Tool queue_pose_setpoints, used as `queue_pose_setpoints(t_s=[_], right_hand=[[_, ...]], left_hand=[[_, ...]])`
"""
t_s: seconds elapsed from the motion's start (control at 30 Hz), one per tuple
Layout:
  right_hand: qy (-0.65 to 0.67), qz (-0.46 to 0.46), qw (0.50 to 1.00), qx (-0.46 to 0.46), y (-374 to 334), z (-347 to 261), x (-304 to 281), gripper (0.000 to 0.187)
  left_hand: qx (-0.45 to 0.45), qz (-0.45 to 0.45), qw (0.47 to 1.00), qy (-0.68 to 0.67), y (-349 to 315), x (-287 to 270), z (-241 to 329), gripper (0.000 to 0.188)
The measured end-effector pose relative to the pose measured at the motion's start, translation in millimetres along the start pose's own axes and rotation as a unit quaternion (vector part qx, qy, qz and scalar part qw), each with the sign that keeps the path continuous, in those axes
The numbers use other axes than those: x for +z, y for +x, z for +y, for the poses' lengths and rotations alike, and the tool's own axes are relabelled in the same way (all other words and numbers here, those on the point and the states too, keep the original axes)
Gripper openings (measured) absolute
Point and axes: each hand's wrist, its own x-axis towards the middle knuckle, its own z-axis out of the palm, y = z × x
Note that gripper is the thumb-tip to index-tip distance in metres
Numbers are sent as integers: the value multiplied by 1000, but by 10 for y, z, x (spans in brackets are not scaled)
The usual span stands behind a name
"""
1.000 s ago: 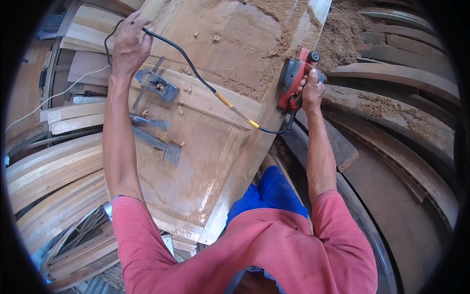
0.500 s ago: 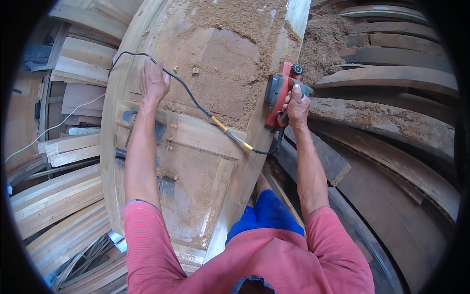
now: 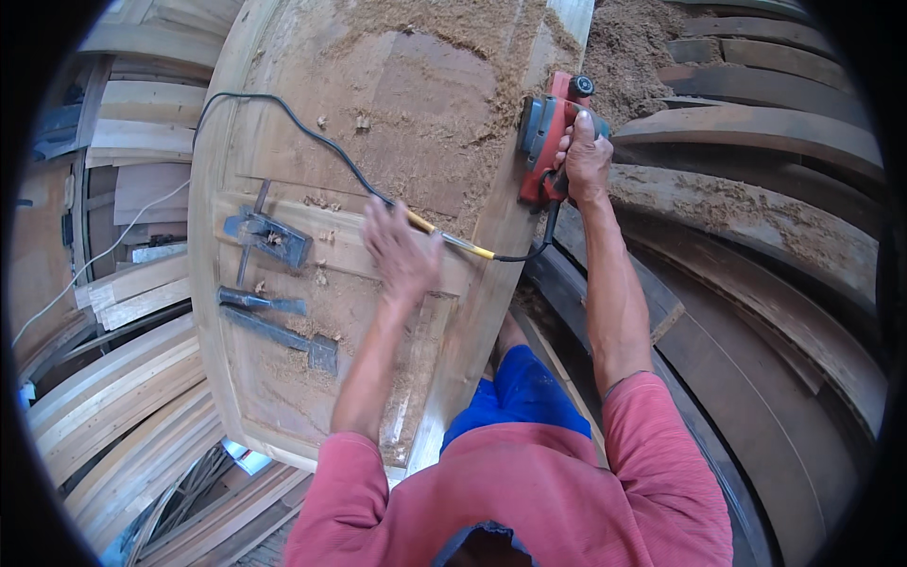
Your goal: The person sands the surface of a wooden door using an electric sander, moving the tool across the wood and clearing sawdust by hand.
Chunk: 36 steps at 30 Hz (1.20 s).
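A red and grey electric hand planer (image 3: 548, 142) is at the right edge of a panelled wooden door (image 3: 501, 217). My right hand (image 3: 588, 161) is closed round its handle, thumb on top. From the planer runs a dark power cord (image 3: 326, 142), with a yellow-wrapped stretch (image 3: 422, 222), across the door and over its left edge. My left hand (image 3: 402, 250), slightly blurred, is over the door's middle rail beside that stretch; its fingers are spread and nothing shows in them. To its left lie a hand plane (image 3: 274, 238), a chisel (image 3: 260, 300) and a long dark tool with a blocky end (image 3: 321, 352).
Sawdust and shavings (image 3: 435, 28) cover the door's far part, and a heap (image 3: 628, 66) lies beyond its right edge. Curved-looking boards (image 3: 756, 137) are stacked to the right. More timber (image 3: 123, 378) stands at the left, where a thin white cable (image 3: 113, 241) hangs.
My left hand has moved right and nearer, from the cord's far-left stretch to beside the yellow-wrapped part. The planer, in my right hand, has shifted slightly right and away. The hand tools are now uncovered.
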Motion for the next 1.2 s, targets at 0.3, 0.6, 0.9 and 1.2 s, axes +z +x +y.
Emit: queue_pose_setpoints(t_s=[0.3, 0.6, 0.9, 1.2], right_hand=[[6, -4, 1000, 2, 199, -61, 5, 44], [-40, 8, 999, -28, 364, -128, 41, 49], [-32, 14, 999, -41, 617, -189, 64, 46], [4, -1, 1000, -15, 907, -328, 120, 45]], left_hand=[[209, -284, 928, -120, -921, 528, 840, 81], [197, -230, 953, -20, -10, 831, 631, 85], [143, -185, 972, -27, 330, 770, 532, 83], [111, -70, 991, 26, 864, 691, 65, 77]])
